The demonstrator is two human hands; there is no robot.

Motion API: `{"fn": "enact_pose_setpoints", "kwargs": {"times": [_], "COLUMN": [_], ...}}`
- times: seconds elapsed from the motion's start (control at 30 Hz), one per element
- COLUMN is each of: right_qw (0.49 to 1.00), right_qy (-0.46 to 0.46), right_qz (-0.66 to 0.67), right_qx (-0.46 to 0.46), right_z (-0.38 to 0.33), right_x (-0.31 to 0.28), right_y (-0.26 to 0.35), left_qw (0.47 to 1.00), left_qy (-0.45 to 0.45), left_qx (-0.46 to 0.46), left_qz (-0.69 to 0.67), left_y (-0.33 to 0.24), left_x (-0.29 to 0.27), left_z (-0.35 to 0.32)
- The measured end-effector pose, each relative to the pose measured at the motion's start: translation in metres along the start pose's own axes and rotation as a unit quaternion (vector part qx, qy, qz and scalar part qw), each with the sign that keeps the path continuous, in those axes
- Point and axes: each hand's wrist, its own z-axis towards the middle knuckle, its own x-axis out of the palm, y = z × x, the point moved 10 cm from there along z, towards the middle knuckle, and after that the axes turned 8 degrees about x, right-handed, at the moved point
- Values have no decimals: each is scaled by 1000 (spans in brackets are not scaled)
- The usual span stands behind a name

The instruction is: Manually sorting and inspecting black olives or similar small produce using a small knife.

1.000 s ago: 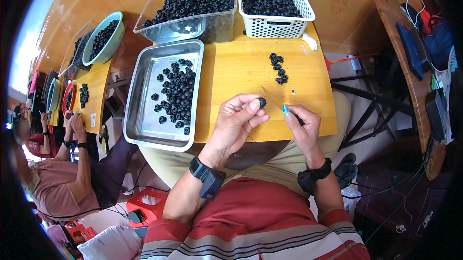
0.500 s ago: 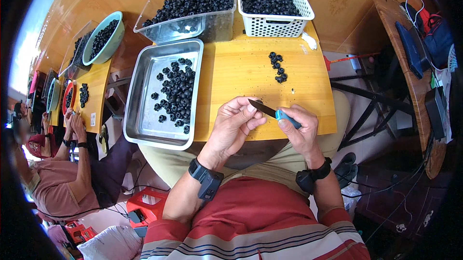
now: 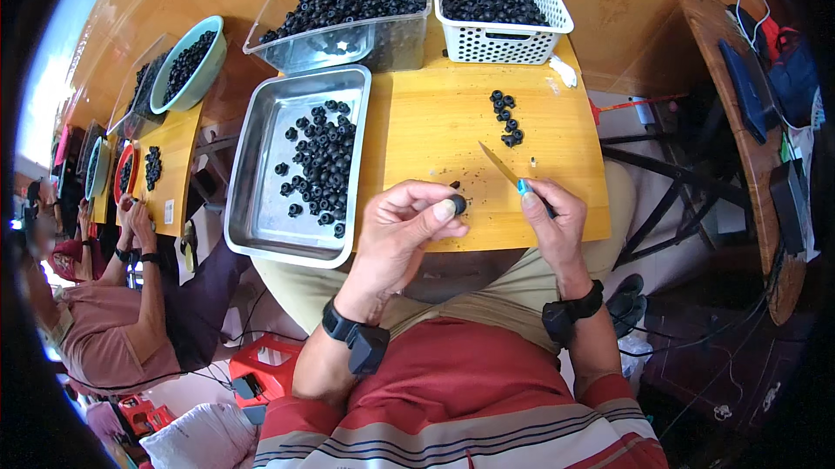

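Note:
Between thumb and fingertips, my left hand (image 3: 402, 227) pinches a small round black rubber-looking part (image 3: 458, 204) over the table's near edge. My right hand (image 3: 557, 224) is closed around the handle of a small knife (image 3: 500, 163) with blue on its handle. The blade points up and left, apart from the black part. Ahead of the knife, several similar black parts (image 3: 507, 119) lie in a short uneven row. To the left, a steel tray (image 3: 250, 217) holds a loose heap of such black pieces (image 3: 323, 160).
Behind the tray stand a clear plastic bin (image 3: 396, 50) and a white perforated basket (image 3: 500, 48), both full of black parts. Dark crumbs dot the wooden table (image 3: 409, 121). At far left, another person (image 3: 130, 312) works beside a pale green bowl (image 3: 211, 69). A wooden board (image 3: 731, 95) stands right.
The knife has come away from the black part and moved right, its blade now pointing more forward. My left hand has shifted slightly left, still pinching the part.

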Motion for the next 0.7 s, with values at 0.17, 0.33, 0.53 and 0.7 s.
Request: {"fn": "enact_pose_setpoints", "kwargs": {"times": [0.17, 0.33, 0.53, 0.7], "right_qw": [999, 999, 999, 989], "right_qy": [-32, -28, -34, -58], "right_qz": [3, 0, 12, 87], "right_qx": [18, 14, 38, 100], "right_z": [-4, -3, -3, -2], "right_x": [-9, -7, -8, -18], "right_y": [-11, -10, -17, -35], "left_qw": [909, 768, 733, 697], "left_qy": [-64, -147, -118, 6], "left_qx": [201, 189, 252, 289], "left_qz": [359, 594, 621, 656], "left_y": [-71, -113, -122, -78], "left_x": [-41, -82, -59, 1], "left_z": [-6, 0, 9, 25]}}
